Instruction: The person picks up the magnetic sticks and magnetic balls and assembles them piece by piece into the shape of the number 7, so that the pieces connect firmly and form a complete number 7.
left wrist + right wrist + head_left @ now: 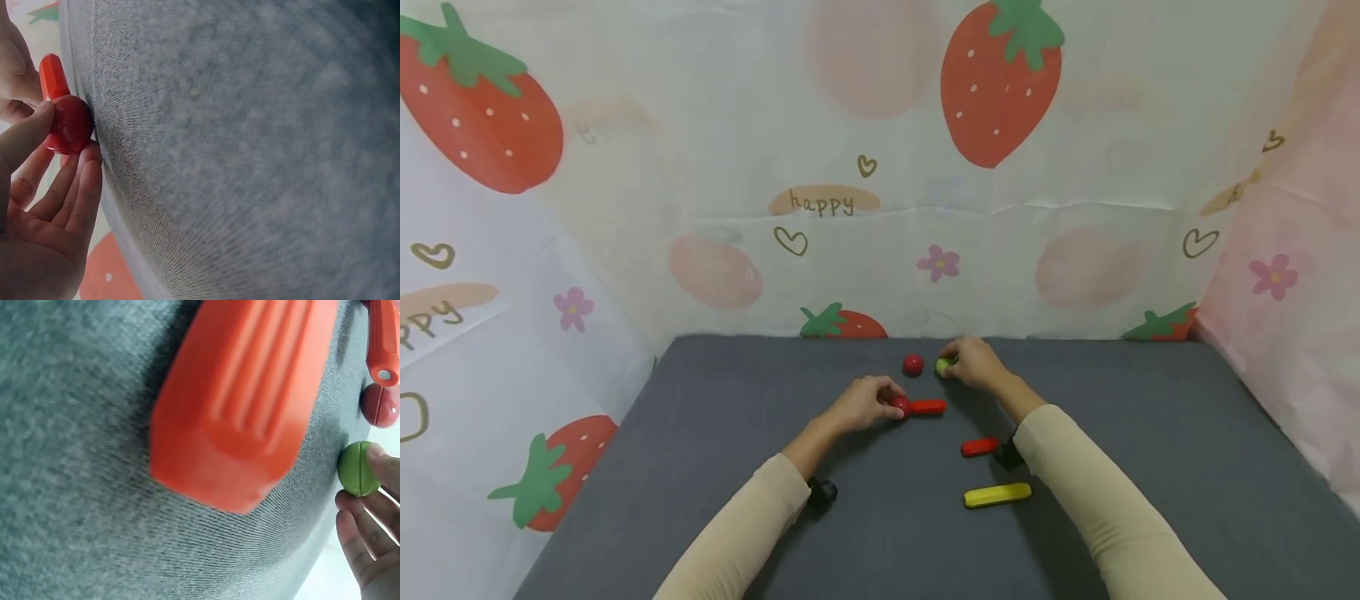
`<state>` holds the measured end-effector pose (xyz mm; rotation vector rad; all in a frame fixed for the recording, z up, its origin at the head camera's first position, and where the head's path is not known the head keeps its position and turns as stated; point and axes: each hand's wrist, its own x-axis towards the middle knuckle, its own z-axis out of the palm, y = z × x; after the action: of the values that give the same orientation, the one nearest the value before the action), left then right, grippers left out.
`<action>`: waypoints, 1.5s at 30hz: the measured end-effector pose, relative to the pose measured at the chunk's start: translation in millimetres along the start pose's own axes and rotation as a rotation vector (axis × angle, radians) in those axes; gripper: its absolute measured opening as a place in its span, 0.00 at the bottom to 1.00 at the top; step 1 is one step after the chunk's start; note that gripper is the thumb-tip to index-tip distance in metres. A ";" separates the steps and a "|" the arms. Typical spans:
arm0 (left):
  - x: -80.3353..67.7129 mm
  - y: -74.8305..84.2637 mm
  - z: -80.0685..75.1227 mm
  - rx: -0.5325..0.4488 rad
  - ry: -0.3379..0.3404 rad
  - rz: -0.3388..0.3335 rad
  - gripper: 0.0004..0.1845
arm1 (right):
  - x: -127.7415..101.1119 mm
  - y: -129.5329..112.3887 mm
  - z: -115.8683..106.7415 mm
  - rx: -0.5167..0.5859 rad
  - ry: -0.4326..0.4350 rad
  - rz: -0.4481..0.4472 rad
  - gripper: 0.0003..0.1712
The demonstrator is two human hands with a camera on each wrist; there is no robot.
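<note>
A strawberry-print cloth [880, 167] hangs as backdrop on three sides. Below it a grey surface [1150, 467] carries everything. Near the front edge lies a yellow bar [997, 495], with a red bar [980, 447] just beyond it, close beside the right sleeve. Another red bar [928, 407] lies mid-surface, one end touching a red ball [901, 406] that the left hand [863, 403] pinches between thumb and fingers. Farther back a second red ball [913, 365] sits loose, just beside a green ball [942, 367], which the right hand [973, 363] grips with curled fingertips against the surface.
</note>
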<state>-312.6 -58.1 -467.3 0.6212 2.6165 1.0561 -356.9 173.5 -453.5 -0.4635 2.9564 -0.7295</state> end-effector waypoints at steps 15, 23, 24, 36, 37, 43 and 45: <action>-0.7 0.3 0.0 -0.001 -0.004 0.008 0.15 | -0.2 2.6 1.2 -0.009 0.014 -0.005 0.18; -0.8 2.3 -1.2 0.002 -0.014 0.020 0.14 | -1.6 1.6 -6.3 0.007 -0.049 0.024 0.20; -0.7 2.9 -1.6 0.000 -0.014 0.018 0.14 | -2.0 1.3 -7.4 0.016 -0.053 0.018 0.20; -1.1 1.5 -1.4 0.000 -0.012 0.002 0.14 | -13.7 -9.1 -23.3 0.180 -0.045 -0.052 0.18; -1.1 1.3 -1.3 -0.001 -0.009 0.000 0.14 | -15.5 -9.9 -24.1 0.190 -0.045 -0.054 0.19; -1.0 -0.8 -1.2 0.003 -0.008 0.008 0.14 | -32.9 -9.4 -26.3 0.243 -0.042 -0.089 0.19; -0.9 -1.7 -2.7 0.010 -0.008 0.016 0.15 | -38.0 -8.2 -26.1 0.258 -0.034 -0.087 0.19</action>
<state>-313.3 -61.2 -466.5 0.6488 2.6158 1.0431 -321.9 189.7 -427.0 -0.5779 2.7700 -1.0823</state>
